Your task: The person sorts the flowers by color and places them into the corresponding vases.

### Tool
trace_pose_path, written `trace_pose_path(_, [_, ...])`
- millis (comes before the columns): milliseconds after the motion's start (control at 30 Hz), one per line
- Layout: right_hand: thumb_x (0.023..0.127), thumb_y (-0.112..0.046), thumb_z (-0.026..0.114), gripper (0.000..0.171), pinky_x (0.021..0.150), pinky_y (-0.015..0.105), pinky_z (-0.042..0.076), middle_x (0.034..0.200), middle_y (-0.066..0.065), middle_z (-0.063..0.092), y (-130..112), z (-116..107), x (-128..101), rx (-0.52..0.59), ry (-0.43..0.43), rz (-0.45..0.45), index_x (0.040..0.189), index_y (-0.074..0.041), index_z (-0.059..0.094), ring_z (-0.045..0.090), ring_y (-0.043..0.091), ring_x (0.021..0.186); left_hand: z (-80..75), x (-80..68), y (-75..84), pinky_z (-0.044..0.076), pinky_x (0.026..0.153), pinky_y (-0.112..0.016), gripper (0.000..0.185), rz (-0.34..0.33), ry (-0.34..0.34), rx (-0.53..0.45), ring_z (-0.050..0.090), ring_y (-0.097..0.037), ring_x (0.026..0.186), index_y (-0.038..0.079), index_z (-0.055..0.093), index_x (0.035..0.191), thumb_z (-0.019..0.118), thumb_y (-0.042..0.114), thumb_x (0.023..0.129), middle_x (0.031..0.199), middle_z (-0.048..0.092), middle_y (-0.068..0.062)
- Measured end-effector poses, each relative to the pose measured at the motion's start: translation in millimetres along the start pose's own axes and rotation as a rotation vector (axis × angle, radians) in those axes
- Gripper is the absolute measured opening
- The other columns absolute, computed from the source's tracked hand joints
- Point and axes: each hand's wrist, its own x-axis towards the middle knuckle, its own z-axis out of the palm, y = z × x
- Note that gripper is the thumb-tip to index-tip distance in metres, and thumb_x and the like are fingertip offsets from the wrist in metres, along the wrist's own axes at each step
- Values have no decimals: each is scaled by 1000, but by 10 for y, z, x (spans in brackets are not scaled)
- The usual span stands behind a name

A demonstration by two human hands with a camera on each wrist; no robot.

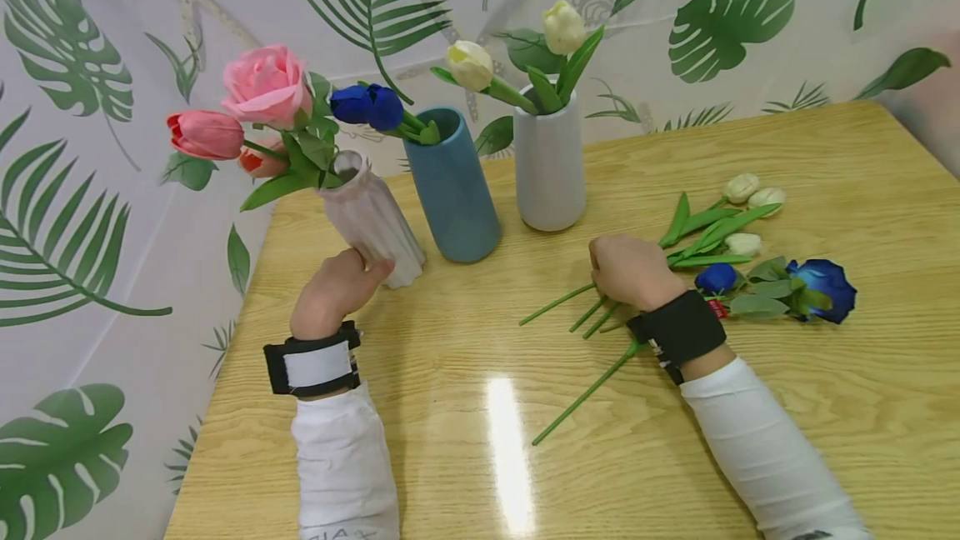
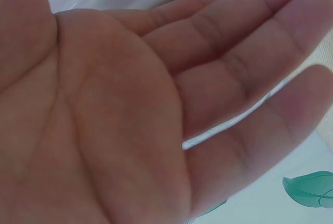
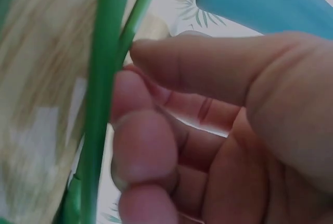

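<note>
My left hand [image 1: 341, 282] rests against the base of a tilted, pale pink ribbed vase [image 1: 375, 219] that holds a pink rose [image 1: 264, 86] and pink tulips. In the left wrist view its palm [image 2: 156, 104] fills the frame with fingers nearly straight. My right hand [image 1: 626, 269] lies over a bunch of loose flowers on the table. In the right wrist view its thumb and curled fingers [image 3: 151, 146] pinch a green stem [image 3: 101, 104]. Among the loose flowers are white tulips [image 1: 742, 190] and blue roses [image 1: 825, 286], their heads to the right of the hand.
A blue vase [image 1: 452, 190] with a blue rose [image 1: 369, 105] and a light grey vase [image 1: 550, 161] with white tulips [image 1: 471, 65] stand behind the hands. The wooden table [image 1: 825, 440] meets a leaf-patterned backdrop at its far and left edges.
</note>
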Motion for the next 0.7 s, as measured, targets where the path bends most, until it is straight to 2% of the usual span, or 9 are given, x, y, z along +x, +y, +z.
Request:
trace_pose_path(133, [94,-6,58,10,52,33,40,73,8,58,16,-11,-8,29,-1,2,86,-3,61,53,20,59,-2,-2,4,42,102,-51,68,-4,-3,-1,51,-41,124,-12,33,147,35,43,106,144,44,-31])
trace_pose_path(167, [95,-6,58,8,50,32,38,72,9,59,20,-16,-10,42,-1,9,94,0,62,51,20,57,-3,-4,6,42,102,-51,69,-5,-4,0,51,-41,125,-12,33,148,35,43,106,144,44,-31])
trace_pose_path(267, [95,-8,57,36,46,28,32,66,9,56,35,-39,-16,75,-2,37,126,9,52,44,17,50,-6,-11,13,42,103,-51,69,-11,-8,2,50,-41,126,-11,32,148,35,43,106,146,42,-31])
trace_pose_path(300, [95,-7,56,36,46,28,31,65,9,54,42,-47,-18,87,-4,45,126,10,52,42,17,49,-6,-14,16,41,103,-51,69,-14,-11,3,50,-42,127,-11,31,149,35,43,106,147,41,-31])
trace_pose_path(367, [95,-6,54,27,46,28,29,60,7,48,68,-59,-23,106,-14,56,117,10,57,38,17,48,-6,-19,20,41,104,-51,69,-16,-13,1,48,-42,129,-11,30,149,35,43,106,149,39,-31])
trace_pose_path(433, [94,-4,53,11,47,28,29,59,4,42,91,-75,-35,107,-22,56,93,4,62,36,17,49,-4,-23,20,41,104,-51,69,-11,-9,-2,49,-42,129,-11,30,149,35,43,106,148,40,-31])
trace_pose_path(500, [92,-2,53,27,47,28,26,56,1,34,112,-87,-44,111,-27,46,66,-9,50,30,15,49,0,-25,16,41,103,-51,69,-3,-2,-4,49,-42,128,-11,31,149,36,43,106,148,41,-31])
trace_pose_path(633, [89,1,54,44,49,26,17,54,-4,20,128,-113,-67,121,-36,8,56,-18,33,15,11,52,3,-22,6,42,103,-52,69,8,2,-6,50,-42,127,-11,31,149,36,43,106,147,42,-31])
trace_pose_path(700, [88,3,56,42,51,27,17,57,-4,21,137,-117,-76,132,-51,-7,58,-17,35,16,12,53,3,-21,4,41,104,-52,69,7,-3,-7,48,-42,130,-11,30,150,36,43,106,149,39,-31])
